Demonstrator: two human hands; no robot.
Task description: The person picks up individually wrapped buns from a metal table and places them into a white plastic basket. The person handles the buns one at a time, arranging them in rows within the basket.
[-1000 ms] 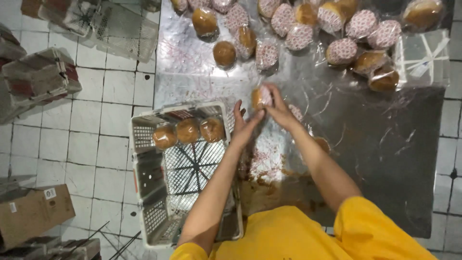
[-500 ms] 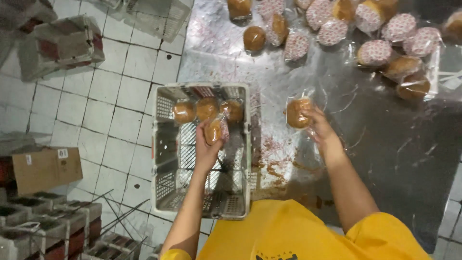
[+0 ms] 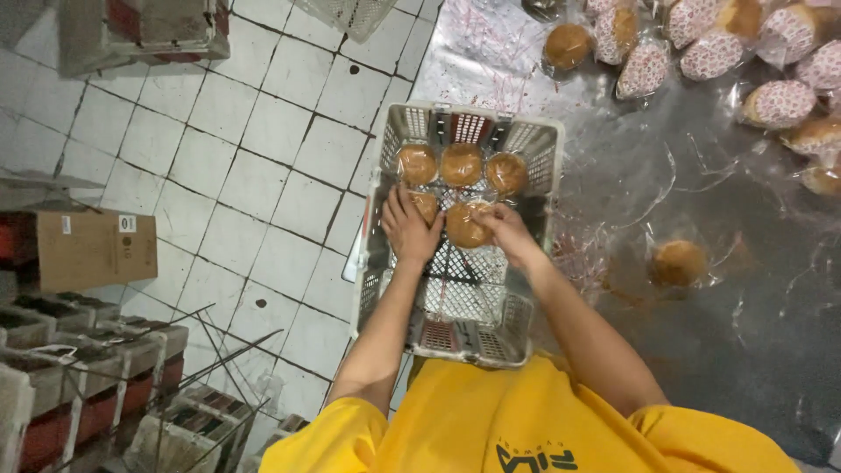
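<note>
A grey plastic crate (image 3: 536, 219) stands on the tiled floor beside a shiny metal table (image 3: 753, 333). Three wrapped round buns (image 3: 462, 164) lie in a row at the crate's far end. My left hand (image 3: 408, 229) rests on a wrapped bun (image 3: 427, 205) in a second row. My right hand (image 3: 506, 231) grips another wrapped bun (image 3: 464, 225) right beside it, low inside the crate. One wrapped bun (image 3: 678, 263) lies alone on the table to the right.
Several wrapped buns (image 3: 710, 44) lie across the table's far edge. A cardboard box (image 3: 92, 247) sits at the left. Stacked grey crates (image 3: 79, 385) fill the lower left, and another crate (image 3: 144, 31) stands at the top left.
Both hands moved down into the crate. The right hand carried its bun from over the table to the second row, beside the bun under the left hand.
</note>
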